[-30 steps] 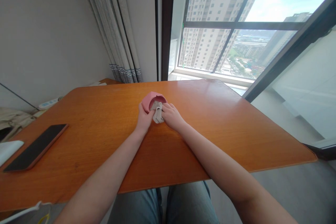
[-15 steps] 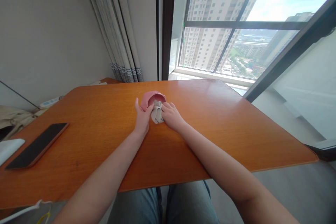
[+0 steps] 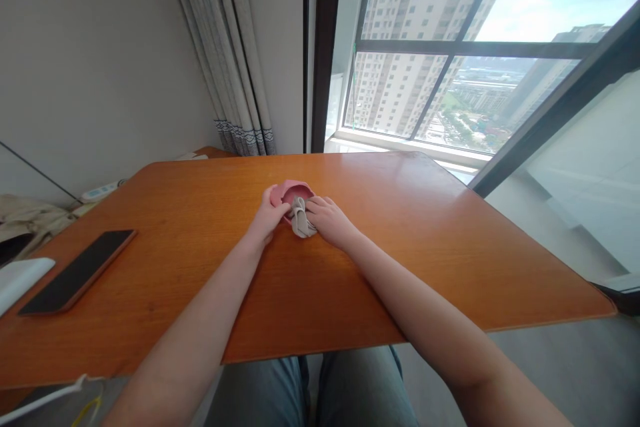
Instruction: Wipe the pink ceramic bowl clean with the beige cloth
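Note:
A pink bowl point(image 3: 291, 187) is tipped on its side above the wooden table point(image 3: 200, 213), its hollow turned toward me. My left hand point(image 3: 268, 216) grips the bowl's left rim, with the thumb at the front edge and the fingers behind. In my right hand point(image 3: 329, 219) is a crumpled light-grey cloth point(image 3: 302, 221), pressed at the bowl's mouth. The cloth hides the lower part of the bowl's inside. Part of the right fingers is hidden behind the cloth.
At the table's left lies a flat black panel point(image 3: 80, 270) with a brownish edge, beside a white object point(image 3: 23, 280). A power strip point(image 3: 103, 191) sits past the left edge. Grey curtains point(image 3: 230, 67) and a window point(image 3: 450, 47) stand behind the table.
My left hand has shifted along the bowl's left rim, its fingers now wrapped behind it. The bowl has tilted slightly. The cloth stays in my right hand.

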Available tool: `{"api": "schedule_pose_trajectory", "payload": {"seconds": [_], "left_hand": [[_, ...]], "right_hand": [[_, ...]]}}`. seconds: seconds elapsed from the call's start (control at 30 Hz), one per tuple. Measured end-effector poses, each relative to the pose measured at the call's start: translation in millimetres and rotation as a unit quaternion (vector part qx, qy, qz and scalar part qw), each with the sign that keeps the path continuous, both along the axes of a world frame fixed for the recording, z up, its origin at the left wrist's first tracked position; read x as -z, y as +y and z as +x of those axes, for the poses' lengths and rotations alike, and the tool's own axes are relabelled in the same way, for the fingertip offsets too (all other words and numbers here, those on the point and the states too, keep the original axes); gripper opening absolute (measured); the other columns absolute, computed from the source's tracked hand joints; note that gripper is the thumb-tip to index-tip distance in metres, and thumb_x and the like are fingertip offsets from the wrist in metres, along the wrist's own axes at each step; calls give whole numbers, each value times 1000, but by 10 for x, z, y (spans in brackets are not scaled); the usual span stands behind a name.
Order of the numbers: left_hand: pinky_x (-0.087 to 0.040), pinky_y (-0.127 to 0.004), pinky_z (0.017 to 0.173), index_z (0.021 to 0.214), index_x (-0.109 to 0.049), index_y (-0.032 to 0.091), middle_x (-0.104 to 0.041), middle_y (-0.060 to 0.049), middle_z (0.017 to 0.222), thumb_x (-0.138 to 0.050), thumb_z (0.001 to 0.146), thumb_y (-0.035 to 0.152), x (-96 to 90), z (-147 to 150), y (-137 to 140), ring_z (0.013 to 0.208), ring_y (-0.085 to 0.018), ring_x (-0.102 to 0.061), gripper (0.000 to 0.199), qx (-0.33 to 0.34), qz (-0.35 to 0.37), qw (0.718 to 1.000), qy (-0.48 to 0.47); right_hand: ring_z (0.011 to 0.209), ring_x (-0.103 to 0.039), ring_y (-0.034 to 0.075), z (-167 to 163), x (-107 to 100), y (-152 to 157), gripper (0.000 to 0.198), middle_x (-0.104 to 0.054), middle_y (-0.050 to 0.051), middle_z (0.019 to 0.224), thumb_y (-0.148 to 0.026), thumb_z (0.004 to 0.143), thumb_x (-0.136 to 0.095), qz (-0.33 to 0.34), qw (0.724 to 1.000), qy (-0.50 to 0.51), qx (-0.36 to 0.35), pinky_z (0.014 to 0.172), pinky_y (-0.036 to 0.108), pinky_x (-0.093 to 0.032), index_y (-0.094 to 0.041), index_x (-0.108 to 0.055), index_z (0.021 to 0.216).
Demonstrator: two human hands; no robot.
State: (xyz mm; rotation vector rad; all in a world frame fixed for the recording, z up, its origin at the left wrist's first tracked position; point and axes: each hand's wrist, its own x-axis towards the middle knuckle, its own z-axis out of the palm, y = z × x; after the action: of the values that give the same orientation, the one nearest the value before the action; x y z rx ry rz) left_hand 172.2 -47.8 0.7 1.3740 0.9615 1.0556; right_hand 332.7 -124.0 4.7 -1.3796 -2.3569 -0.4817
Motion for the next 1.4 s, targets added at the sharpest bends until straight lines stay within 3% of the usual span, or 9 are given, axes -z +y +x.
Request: {"api": "schedule_pose_trajectory", "payload": {"seconds": [0.1,0.17,0.37,0.5,0.63,0.83,0.97,1.13,1.4], "left_hand": [[-51,-32,88,139,-22,23,-54,-11,125,-68,70,32,104,114,-92,106,-20,-60,84,-59,-10,998,-31],[-50,-32,91,140,-19,24,-53,-10,126,-64,74,34,158,194,-173,108,-19,-60,80,-91,20,995,-42],[-47,-35,96,122,-44,21,-59,-7,119,-57,72,20,54,159,-164,109,-21,-58,52,-93,55,994,-5],[-42,-38,102,114,-52,19,-59,-8,118,-60,73,24,-106,40,-83,113,-23,-55,42,-69,110,991,40],[-42,-38,101,118,-47,19,-52,-11,126,-68,72,36,-107,60,-118,117,-24,-52,54,-98,106,989,39],[-46,-30,95,127,-36,22,-54,-10,126,-65,76,42,59,254,-315,111,-19,-57,62,-115,64,987,-95],[-45,-33,96,124,-42,20,-58,-10,120,-61,79,41,61,224,-290,108,-19,-59,53,-125,82,987,-64],[-33,-36,109,123,-51,18,-53,-11,133,-67,75,41,-121,49,-148,126,-23,-47,56,-95,169,980,35],[-37,-33,107,137,-32,24,-43,-11,142,-69,74,44,11,178,-263,128,-21,-45,76,-109,88,989,-56]], "right_hand": [[99,-44,21,-50,31,-10,13,-61,8,97,-18,90,-53,6,1000,22,11,81,33,-34,-17,-65,93],[99,-44,21,-79,48,-22,15,-61,8,100,-18,91,-51,16,999,42,21,84,33,-34,-18,-65,94],[97,-45,22,-82,42,-39,14,-61,9,100,-18,90,-52,8,999,33,34,80,33,-34,-17,-65,94],[97,-45,22,-66,39,-47,13,-61,9,103,-18,89,-54,9,1000,14,23,79,34,-33,-18,-65,97],[97,-46,22,-78,56,-43,16,-63,9,102,-18,90,-51,15,999,16,33,76,33,-34,-18,-65,98],[97,-47,22,-111,100,-17,17,-65,9,100,-17,91,-50,21,999,25,38,78,33,-37,-16,-66,94],[98,-48,21,-57,71,-9,17,-65,8,103,-17,90,-51,20,999,39,13,79,32,-37,-17,-66,98],[96,-49,20,13,3,-2,13,-65,7,99,-19,89,-54,24,999,31,6,76,32,-35,-18,-65,95],[97,-48,22,-58,24,-24,16,-66,9,101,-17,90,-51,21,998,45,31,77,33,-34,-17,-66,97]]}}
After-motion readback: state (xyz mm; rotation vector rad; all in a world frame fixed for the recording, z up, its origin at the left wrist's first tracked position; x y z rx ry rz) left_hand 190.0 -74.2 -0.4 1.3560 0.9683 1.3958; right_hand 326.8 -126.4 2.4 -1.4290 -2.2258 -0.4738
